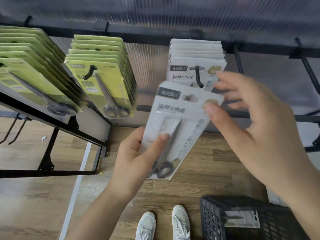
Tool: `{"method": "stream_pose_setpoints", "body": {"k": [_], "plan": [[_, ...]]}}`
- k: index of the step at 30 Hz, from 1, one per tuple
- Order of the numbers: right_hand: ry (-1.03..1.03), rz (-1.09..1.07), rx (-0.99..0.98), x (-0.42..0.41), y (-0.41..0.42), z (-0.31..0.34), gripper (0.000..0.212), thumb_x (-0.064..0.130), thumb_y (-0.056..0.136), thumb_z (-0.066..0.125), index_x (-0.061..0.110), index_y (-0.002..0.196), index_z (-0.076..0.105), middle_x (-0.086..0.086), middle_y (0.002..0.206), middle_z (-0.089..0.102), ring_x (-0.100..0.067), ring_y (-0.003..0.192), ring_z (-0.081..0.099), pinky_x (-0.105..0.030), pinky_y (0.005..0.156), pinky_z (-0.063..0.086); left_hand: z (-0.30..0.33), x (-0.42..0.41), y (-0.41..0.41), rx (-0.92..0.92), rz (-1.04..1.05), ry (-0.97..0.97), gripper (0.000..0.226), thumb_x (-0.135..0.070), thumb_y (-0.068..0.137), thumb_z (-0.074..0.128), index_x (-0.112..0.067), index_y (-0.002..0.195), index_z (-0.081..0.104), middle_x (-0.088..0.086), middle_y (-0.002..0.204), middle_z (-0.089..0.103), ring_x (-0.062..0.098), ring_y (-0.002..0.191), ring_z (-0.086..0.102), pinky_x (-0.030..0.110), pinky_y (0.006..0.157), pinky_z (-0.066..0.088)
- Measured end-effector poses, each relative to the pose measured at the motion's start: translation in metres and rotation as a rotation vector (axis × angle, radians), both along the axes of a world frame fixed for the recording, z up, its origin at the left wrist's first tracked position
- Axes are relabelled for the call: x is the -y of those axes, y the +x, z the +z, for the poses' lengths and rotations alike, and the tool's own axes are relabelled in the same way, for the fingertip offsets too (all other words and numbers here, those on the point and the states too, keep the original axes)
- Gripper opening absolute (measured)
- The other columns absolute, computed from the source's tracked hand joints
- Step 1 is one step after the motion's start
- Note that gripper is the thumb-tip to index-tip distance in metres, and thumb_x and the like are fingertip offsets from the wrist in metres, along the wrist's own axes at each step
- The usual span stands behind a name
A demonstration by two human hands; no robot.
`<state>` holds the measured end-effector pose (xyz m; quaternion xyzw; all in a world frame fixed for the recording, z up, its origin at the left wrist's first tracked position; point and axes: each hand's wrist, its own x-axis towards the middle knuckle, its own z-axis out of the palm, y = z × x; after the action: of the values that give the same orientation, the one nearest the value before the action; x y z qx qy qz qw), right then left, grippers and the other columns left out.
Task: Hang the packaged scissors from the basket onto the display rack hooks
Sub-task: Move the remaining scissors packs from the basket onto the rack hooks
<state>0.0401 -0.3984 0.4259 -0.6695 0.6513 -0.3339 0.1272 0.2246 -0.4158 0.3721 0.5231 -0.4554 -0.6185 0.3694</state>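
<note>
Over at the left, green scissor packs (98,78) hang on the rack. Next, the left hand (136,158) grips a white scissors pack (180,129) low down, thumb pressed on its front. Its right hand (251,122) pinches the top corner, fingers spread, just below the hook (198,77). Down right sits the black basket (242,220).

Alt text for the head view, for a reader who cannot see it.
Both hands hold a white scissors pack just below a black hook carrying matching packs: left hand low, right hand at its top. Green packs hang left; black basket on the floor.
</note>
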Motion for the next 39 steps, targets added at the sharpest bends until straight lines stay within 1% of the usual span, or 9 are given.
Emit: {"method": "stream_pose_setpoints", "body": {"k": [3, 6, 9, 12, 23, 28, 31, 35, 39], "plan": [[0.051, -0.012, 0.091, 0.002, 0.001, 0.001, 0.019, 0.039, 0.092, 0.05, 0.03, 0.107, 0.058, 0.016, 0.089, 0.063, -0.004, 0.079, 0.059, -0.017, 0.07, 0.046, 0.001, -0.005, -0.009, -0.02, -0.032, -0.006, 0.026, -0.037, 0.076, 0.072, -0.012, 0.079, 0.064, 0.012, 0.064, 0.06, 0.015, 0.059, 0.054, 0.025, 0.051, 0.042], [0.072, -0.015, 0.127, 0.005, -0.002, 0.005, 0.007, 0.036, 0.09, 0.05, 0.035, 0.09, 0.056, 0.013, 0.072, 0.061, -0.007, 0.069, 0.057, -0.015, 0.059, 0.043, -0.004, -0.007, -0.014, -0.056, -0.027, 0.015, 0.027, -0.031, 0.076, 0.073, -0.007, 0.078, 0.062, 0.006, 0.067, 0.059, 0.017, 0.061, 0.052, 0.024, 0.052, 0.042], [0.061, -0.018, 0.116, 0.01, -0.004, 0.01, 0.003, 0.034, 0.09, 0.054, 0.033, 0.091, 0.057, 0.016, 0.074, 0.061, -0.004, 0.071, 0.057, -0.007, 0.059, 0.041, -0.011, -0.009, -0.013, -0.053, 0.002, 0.021, 0.018, -0.022, 0.074, 0.069, -0.007, 0.078, 0.062, -0.005, 0.064, 0.066, 0.006, 0.06, 0.058, 0.012, 0.055, 0.045], [0.054, -0.026, 0.133, 0.018, -0.006, 0.01, 0.005, 0.028, 0.09, 0.059, 0.032, 0.092, 0.055, 0.018, 0.081, 0.062, -0.003, 0.076, 0.061, -0.012, 0.066, 0.047, -0.02, -0.013, -0.014, 0.013, 0.033, 0.016, 0.008, -0.011, 0.079, 0.067, -0.011, 0.074, 0.061, -0.014, 0.06, 0.066, -0.006, 0.058, 0.059, 0.007, 0.056, 0.043], [0.017, -0.038, -0.074, 0.035, -0.007, 0.008, 0.01, 0.014, 0.095, 0.052, 0.015, 0.098, 0.062, 0.019, 0.074, 0.049, 0.009, 0.07, 0.051, 0.0, 0.068, 0.037, -0.026, -0.009, -0.021, 0.091, 0.104, -0.058, 0.007, -0.012, 0.084, 0.065, -0.017, 0.079, 0.065, -0.02, 0.065, 0.067, -0.009, 0.063, 0.061, 0.004, 0.059, 0.042], [0.005, -0.05, -0.23, 0.039, -0.01, 0.007, 0.013, 0.014, 0.096, 0.05, 0.012, 0.103, 0.061, 0.004, 0.087, 0.054, -0.009, 0.074, 0.048, -0.014, 0.062, 0.039, -0.03, 0.001, -0.027, 0.142, 0.118, -0.062, 0.011, -0.016, 0.085, 0.066, -0.026, 0.081, 0.066, -0.024, 0.069, 0.068, -0.01, 0.068, 0.061, 0.004, 0.063, 0.044], [-0.026, -0.033, -0.309, 0.042, -0.01, 0.001, 0.018, 0.003, 0.092, 0.052, 0.007, 0.108, 0.059, -0.008, 0.098, 0.061, -0.024, 0.083, 0.056, -0.034, 0.066, 0.045, -0.037, 0.01, -0.034, 0.138, 0.142, -0.015, 0.01, -0.018, 0.087, 0.065, -0.028, 0.083, 0.066, -0.023, 0.071, 0.069, -0.009, 0.073, 0.063, 0.005, 0.065, 0.046], [-0.15, -0.021, -0.542, 0.042, -0.012, -0.013, 0.033, -0.016, 0.074, 0.059, -0.002, 0.104, 0.06, -0.018, 0.09, 0.061, -0.036, 0.076, 0.056, -0.032, 0.06, 0.036, -0.046, 0.028, -0.04, 0.162, 0.175, 0.007, 0.02, -0.021, 0.087, 0.065, -0.015, 0.105, 0.07, -0.023, 0.079, 0.066, -0.016, 0.075, 0.061, 0.001, 0.068, 0.044], [-0.196, -0.009, -0.644, 0.042, -0.014, -0.026, 0.043, -0.015, 0.075, 0.06, -0.005, 0.116, 0.055, -0.022, 0.106, 0.06, -0.04, 0.093, 0.057, -0.043, 0.075, 0.043, -0.053, 0.044, -0.045, 0.202, 0.22, -0.023, 0.032, -0.024, 0.087, 0.065, -0.009, 0.116, 0.066, -0.019, 0.087, 0.064, -0.024, 0.073, 0.056, -0.002, 0.075, 0.043]]}}
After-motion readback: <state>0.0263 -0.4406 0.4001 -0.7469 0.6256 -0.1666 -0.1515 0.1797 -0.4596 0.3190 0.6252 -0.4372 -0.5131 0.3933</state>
